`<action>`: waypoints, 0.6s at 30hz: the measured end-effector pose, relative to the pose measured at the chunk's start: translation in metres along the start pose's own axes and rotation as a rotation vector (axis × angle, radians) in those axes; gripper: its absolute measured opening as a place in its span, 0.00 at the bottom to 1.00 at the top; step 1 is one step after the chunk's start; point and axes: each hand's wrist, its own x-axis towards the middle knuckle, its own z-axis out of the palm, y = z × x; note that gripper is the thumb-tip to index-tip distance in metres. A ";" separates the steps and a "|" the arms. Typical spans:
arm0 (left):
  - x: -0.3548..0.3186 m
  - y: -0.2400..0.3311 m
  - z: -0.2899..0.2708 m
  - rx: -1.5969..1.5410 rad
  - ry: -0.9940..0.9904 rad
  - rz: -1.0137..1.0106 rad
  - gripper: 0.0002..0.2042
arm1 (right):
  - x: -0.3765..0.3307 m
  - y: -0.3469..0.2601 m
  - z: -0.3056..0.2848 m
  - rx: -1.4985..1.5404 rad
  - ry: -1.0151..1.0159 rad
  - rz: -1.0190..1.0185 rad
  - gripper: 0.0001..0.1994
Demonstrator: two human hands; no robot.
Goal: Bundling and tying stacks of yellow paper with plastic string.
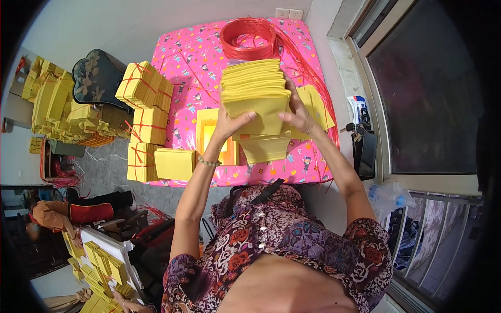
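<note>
You hold a thick stack of yellow paper sheets (255,99) up off the counter (182,57), your left hand (228,127) and right hand (298,116) pressing its two sides, fingers clamped around the edges so the loose sheets stay squared. Below it lie more yellow sheets on the pink patterned cover. Tied yellow bundles (143,86), crossed with red string, sit stacked at the counter's left edge; a coil of red string (248,37) lies beyond.

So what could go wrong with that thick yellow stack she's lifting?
The yellow paper stack is held only at its sides by the left hand and right hand, so sheets might slide out. Loose red string trails nearby and could snag. The tied bundles at the table edge might topple.
</note>
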 end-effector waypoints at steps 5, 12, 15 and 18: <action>-0.003 -0.007 0.003 0.092 -0.052 0.065 0.55 | -0.007 -0.011 0.024 0.076 0.072 0.147 0.57; -0.010 -0.007 0.003 0.067 -0.015 0.066 0.56 | 0.000 -0.004 0.036 0.030 0.173 -0.073 0.68; -0.009 -0.015 0.004 0.073 0.011 0.089 0.57 | 0.001 0.002 0.040 0.053 0.225 -0.117 0.69; -0.005 -0.015 0.007 0.036 0.021 0.090 0.58 | -0.004 0.012 0.034 -0.036 0.278 -0.195 0.69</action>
